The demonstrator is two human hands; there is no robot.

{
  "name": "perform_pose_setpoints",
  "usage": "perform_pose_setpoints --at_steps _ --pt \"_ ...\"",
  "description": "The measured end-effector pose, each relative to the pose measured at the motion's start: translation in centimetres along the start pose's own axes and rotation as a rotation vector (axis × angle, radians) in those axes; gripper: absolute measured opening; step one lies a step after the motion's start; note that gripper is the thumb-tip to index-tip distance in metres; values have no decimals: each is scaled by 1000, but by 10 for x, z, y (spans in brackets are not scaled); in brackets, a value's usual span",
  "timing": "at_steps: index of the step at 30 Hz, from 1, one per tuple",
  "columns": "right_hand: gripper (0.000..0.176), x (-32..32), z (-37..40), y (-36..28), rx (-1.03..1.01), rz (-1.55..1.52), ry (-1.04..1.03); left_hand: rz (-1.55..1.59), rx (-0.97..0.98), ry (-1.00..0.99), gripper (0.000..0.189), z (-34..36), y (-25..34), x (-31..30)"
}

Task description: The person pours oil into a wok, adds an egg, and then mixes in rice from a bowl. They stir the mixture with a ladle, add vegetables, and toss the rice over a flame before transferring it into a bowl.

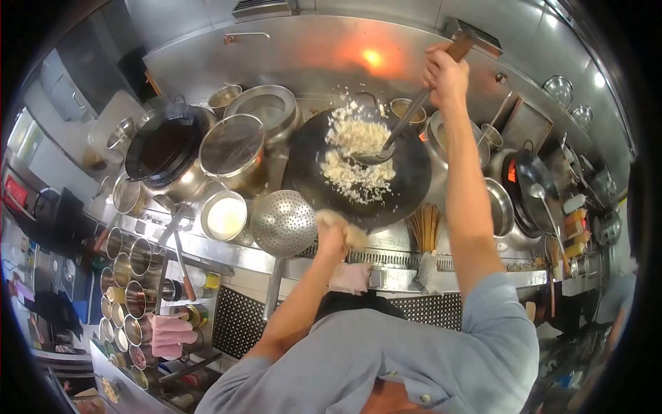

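A large black wok (310,155) on the stove holds pale chopped food (355,138), with bits scattered in the air and over its dark surface. My right hand (447,72) is wrapped round the wooden handle of a long metal ladle (407,121), whose bowl rests among the food. At the wok's near edge my left hand (333,238) is closed on a beige cloth (355,237). Just left of that hand lies a round perforated strainer (283,222), its handle pointing toward me.
Left of the wok stand a lidded pot (232,145), a bowl of pale liquid (226,216) and another dark wok (162,148). A bamboo brush (426,228) stands at the near right. Farther right is a smaller wok (538,179). Several seasoning containers (140,290) line the lower left.
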State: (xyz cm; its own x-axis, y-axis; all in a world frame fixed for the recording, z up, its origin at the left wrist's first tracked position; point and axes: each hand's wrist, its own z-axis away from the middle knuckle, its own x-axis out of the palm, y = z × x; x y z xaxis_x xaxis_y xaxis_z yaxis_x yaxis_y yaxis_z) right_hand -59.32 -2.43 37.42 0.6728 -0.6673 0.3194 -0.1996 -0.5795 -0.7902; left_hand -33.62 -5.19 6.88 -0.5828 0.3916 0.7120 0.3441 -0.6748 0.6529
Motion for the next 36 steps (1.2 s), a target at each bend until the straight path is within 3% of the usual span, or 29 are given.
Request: perform_pose_setpoints --at_steps 1,3,5,6,9,10,13,14,17,18,21,23,25,26,28,30,31,33,35,36 --pt "6 2 12 2 -66 5 63 -162 -143 121 39 -47 -8 -23" --pt "5 6 36 39 -187 8 180 -259 -63 250 36 -54 18 13" --pt "3 -5 42 126 8 110 192 -326 -130 234 38 -68 12 1" --pt "2 -4 33 129 83 110 192 -355 -151 223 39 -75 12 -3" --pt "7 21 23 93 55 17 78 -288 -106 156 43 -76 11 -5" --pt "7 21 22 117 -12 20 146 -291 -106 142 44 -78 13 -4" --pt "1 24 7 127 187 97 86 -318 -102 131 42 -82 12 -5" --pt "3 21 -3 118 33 319 154 -338 -109 155 39 -79 6 -11" --pt "6 -9 -9 135 -138 -32 251 -353 -124 222 36 -85 6 -9" --pt "6 -6 3 145 -78 -35 292 -356 -146 250 36 -80 6 -8" --pt "7 -39 -11 113 -85 340 396 -360 -215 250 33 -75 13 -3" --pt "10 -79 -5 83 -120 188 484 -324 -226 211 37 -78 16 -2" --pt "7 -69 56 36 -228 132 784 -282 -270 171 39 -83 16 -6" --pt "6 -74 68 53 -174 14 812 -261 -311 147 38 -90 13 -10" --pt "10 -79 106 102 -141 -67 651 -274 -349 153 29 -89 3 -17" --pt "9 -24 123 107 -51 -115 756 -131 -311 102 9 -76 -22 -34" --pt "9 3 116 91 -58 -208 791 -85 -287 111 10 -40 -14 -10" --pt "6 -15 83 111 -59 -256 435 -58 -312 89 10 48 19 21" --pt "5 -10 50 83 252 -166 281 -70 -324 75 9 47 29 28" --pt "4 -11 36 78 279 -129 188 -64 -304 111 8 29 25 27"
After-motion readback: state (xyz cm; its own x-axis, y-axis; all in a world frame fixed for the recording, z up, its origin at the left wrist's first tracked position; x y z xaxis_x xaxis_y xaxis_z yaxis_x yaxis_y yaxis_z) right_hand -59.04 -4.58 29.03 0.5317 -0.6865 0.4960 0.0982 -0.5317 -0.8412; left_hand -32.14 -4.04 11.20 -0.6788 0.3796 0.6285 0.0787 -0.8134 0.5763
